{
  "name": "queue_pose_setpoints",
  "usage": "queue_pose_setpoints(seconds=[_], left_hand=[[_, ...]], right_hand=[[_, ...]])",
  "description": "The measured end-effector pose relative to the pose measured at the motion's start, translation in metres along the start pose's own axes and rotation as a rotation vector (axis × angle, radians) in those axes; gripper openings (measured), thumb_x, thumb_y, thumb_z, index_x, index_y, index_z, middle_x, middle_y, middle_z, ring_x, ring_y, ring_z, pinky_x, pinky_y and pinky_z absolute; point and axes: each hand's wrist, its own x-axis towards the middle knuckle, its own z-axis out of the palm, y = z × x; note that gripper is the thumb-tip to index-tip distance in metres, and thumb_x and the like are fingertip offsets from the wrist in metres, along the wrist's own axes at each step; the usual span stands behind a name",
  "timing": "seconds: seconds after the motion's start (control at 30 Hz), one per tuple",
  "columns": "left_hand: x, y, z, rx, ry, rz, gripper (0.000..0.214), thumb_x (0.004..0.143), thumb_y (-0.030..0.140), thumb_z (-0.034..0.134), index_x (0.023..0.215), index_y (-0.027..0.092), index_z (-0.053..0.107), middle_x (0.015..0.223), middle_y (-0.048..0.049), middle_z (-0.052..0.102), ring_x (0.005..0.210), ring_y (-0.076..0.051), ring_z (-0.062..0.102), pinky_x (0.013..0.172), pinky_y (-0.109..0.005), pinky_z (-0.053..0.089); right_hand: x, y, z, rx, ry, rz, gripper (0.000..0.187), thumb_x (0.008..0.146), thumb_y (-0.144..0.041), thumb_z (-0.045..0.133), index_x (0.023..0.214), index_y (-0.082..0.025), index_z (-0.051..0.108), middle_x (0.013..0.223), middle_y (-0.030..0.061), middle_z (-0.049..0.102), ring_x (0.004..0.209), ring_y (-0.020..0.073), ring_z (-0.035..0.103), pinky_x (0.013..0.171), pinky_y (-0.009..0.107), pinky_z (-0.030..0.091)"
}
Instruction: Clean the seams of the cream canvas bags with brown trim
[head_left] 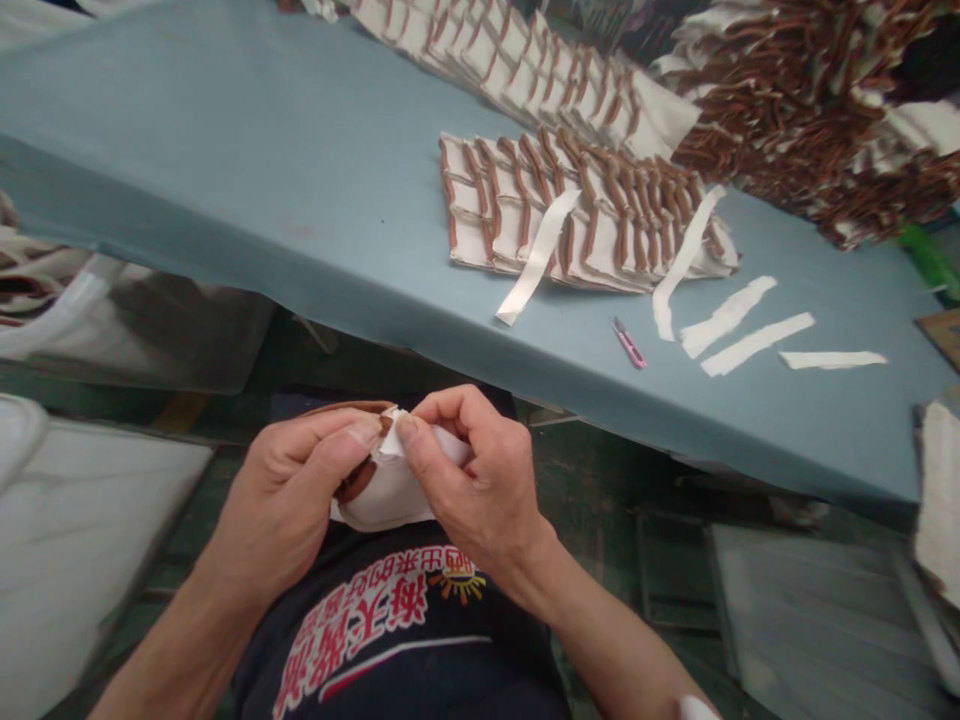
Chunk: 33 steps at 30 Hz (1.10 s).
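Close to my body, both hands grip a white fabric piece with brown edging point(397, 495). My left hand point(289, 490) pinches its brown edge between thumb and fingers. Opposite it, my right hand point(480, 470) pinches a small white bit point(391, 440) at the same edge, thumb on top. The fingertips of the two hands are almost touching. Part of the fabric is hidden behind my fingers, and its full shape cannot be made out.
Ahead stands a table with a blue-grey cover point(225, 150). On it lie stacked brown-edged white pieces point(555, 215), several white strips point(739, 315) and pink thread snips point(628, 343). A large brown and white heap point(817, 110) fills the far right. Pale bins point(97, 520) stand at left.
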Motion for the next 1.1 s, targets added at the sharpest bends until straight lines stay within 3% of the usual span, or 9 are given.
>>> queue_pose_setpoints(seconds=[0.17, 0.33, 0.47, 0.63, 0.9, 1.1], left_hand=[[0.003, 0.013, 0.01, -0.135, 0.003, -0.071, 0.036, 0.089, 0.053, 0.078, 0.07, 0.023, 0.081, 0.057, 0.0027, 0.054, 0.053, -0.013, 0.044, 0.05, -0.023, 0.042], [0.004, 0.02, 0.013, -0.186, 0.011, -0.112, 0.03, 0.087, 0.048, 0.079, 0.07, 0.024, 0.083, 0.072, -0.0035, 0.078, 0.058, -0.017, 0.062, 0.056, -0.027, 0.057], [0.001, 0.012, 0.002, -0.112, 0.055, -0.049, 0.013, 0.082, 0.037, 0.086, 0.077, 0.024, 0.087, 0.093, -0.0041, 0.086, 0.075, -0.019, 0.072, 0.066, -0.025, 0.059], [-0.001, 0.011, -0.001, 0.085, -0.012, 0.0, 0.018, 0.085, 0.041, 0.086, 0.089, 0.024, 0.087, 0.103, -0.0034, 0.088, 0.085, -0.022, 0.078, 0.074, -0.025, 0.06], [0.0, 0.017, 0.011, 0.24, 0.059, 0.102, 0.021, 0.088, 0.038, 0.073, 0.079, 0.022, 0.082, 0.094, -0.0017, 0.089, 0.07, -0.017, 0.076, 0.063, -0.024, 0.057], [-0.004, 0.028, 0.022, 0.409, 0.157, 0.156, 0.025, 0.084, 0.037, 0.064, 0.075, 0.023, 0.082, 0.072, 0.0014, 0.084, 0.052, -0.017, 0.071, 0.049, -0.024, 0.052]], right_hand=[[-0.003, 0.003, 0.004, -0.032, 0.014, -0.005, 0.017, 0.101, -0.033, 0.07, 0.089, -0.022, 0.073, 0.07, -0.0035, 0.073, 0.054, 0.0107, 0.061, 0.055, 0.024, 0.045], [-0.004, 0.004, 0.005, -0.045, 0.014, -0.025, 0.017, 0.102, -0.032, 0.069, 0.089, -0.023, 0.072, 0.07, -0.0033, 0.072, 0.055, 0.0116, 0.06, 0.058, 0.025, 0.047], [-0.004, 0.004, 0.006, -0.044, 0.036, -0.025, 0.018, 0.102, -0.033, 0.069, 0.088, -0.023, 0.072, 0.068, -0.0031, 0.071, 0.053, 0.0117, 0.058, 0.058, 0.026, 0.047], [-0.005, 0.006, 0.008, -0.068, 0.07, -0.046, 0.02, 0.102, -0.036, 0.071, 0.087, -0.023, 0.071, 0.068, -0.0001, 0.071, 0.053, 0.0142, 0.059, 0.058, 0.028, 0.047], [-0.005, 0.008, 0.01, 0.055, 0.055, 0.052, 0.021, 0.098, -0.038, 0.072, 0.084, -0.023, 0.068, 0.063, -0.0034, 0.064, 0.049, 0.0116, 0.049, 0.056, 0.028, 0.045], [-0.003, 0.004, 0.008, 0.147, -0.031, 0.231, 0.023, 0.09, -0.045, 0.072, 0.085, -0.024, 0.063, 0.059, -0.0083, 0.057, 0.048, 0.0105, 0.046, 0.052, 0.025, 0.038]])
